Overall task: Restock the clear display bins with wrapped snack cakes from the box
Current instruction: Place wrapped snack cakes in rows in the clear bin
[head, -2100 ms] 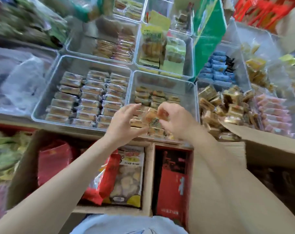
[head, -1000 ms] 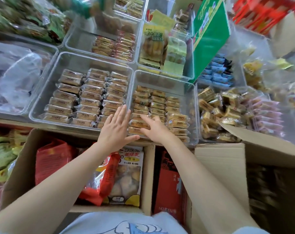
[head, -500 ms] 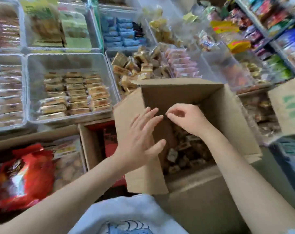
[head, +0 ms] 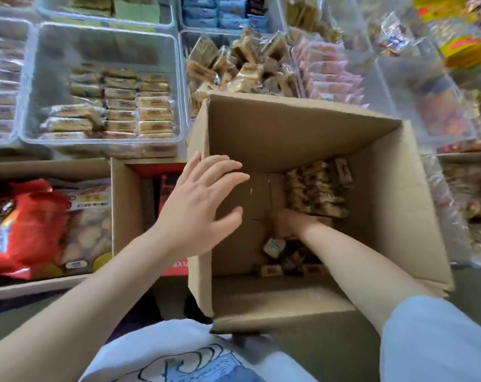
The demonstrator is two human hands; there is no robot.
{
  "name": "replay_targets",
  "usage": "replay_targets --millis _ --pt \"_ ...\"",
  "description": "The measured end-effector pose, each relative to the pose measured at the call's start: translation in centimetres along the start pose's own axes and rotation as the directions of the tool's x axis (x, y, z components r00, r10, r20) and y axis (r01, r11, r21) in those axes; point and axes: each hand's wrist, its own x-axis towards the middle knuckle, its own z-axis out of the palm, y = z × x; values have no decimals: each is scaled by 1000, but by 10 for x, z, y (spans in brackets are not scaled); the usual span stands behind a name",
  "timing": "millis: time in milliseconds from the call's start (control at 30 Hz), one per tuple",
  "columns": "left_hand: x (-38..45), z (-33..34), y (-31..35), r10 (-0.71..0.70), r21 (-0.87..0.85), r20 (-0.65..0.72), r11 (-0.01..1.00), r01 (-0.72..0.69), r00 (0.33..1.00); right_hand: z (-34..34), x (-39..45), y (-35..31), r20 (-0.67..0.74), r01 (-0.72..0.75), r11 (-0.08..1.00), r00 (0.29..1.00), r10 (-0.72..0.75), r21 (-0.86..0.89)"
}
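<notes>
An open cardboard box (head: 289, 128) stands in front of me with wrapped snack cakes (head: 316, 188) piled at its bottom. My right hand (head: 291, 221) is deep inside it, down among the cakes; its fingers are in shadow and I cannot tell whether they hold one. My left hand (head: 200, 205) lies flat with fingers spread against the box's left wall at the rim. A clear display bin (head: 101, 45) at upper left holds neat rows of wrapped cakes (head: 123, 106) in its near half.
Another clear bin (head: 234, 64) behind the box holds a loose heap of wrapped cakes, with pink packs (head: 327, 75) to its right. A second cardboard box (head: 118, 202) at left holds red snack bags (head: 21, 227). More bins surround these.
Both hands left the display bin and swung right to the box. Since half a second ago my right hand has plunged to the box bottom and my left hand has settled on its left wall.
</notes>
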Motion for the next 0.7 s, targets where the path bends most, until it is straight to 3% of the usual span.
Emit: replay_targets --millis 100,200,300,433,700 --pt "0 2 4 -22 -21 -31 1000 22 999 22 26 -1 52 17 982 999 -7 -190" --pt "1 3 6 -40 -36 -45 999 38 998 35 40 -2 73 39 884 997 -6 -466" --pt "2 3 6 -55 -33 -41 998 53 998 39 39 -1 27 22 829 1000 -9 -559" --pt "2 1 5 -61 -20 -39 998 60 997 43 38 -1 46 45 885 999 -27 -464" --pt "0 0 3 -51 2 -15 999 51 999 26 12 -16 110 105 991 989 -96 -84"
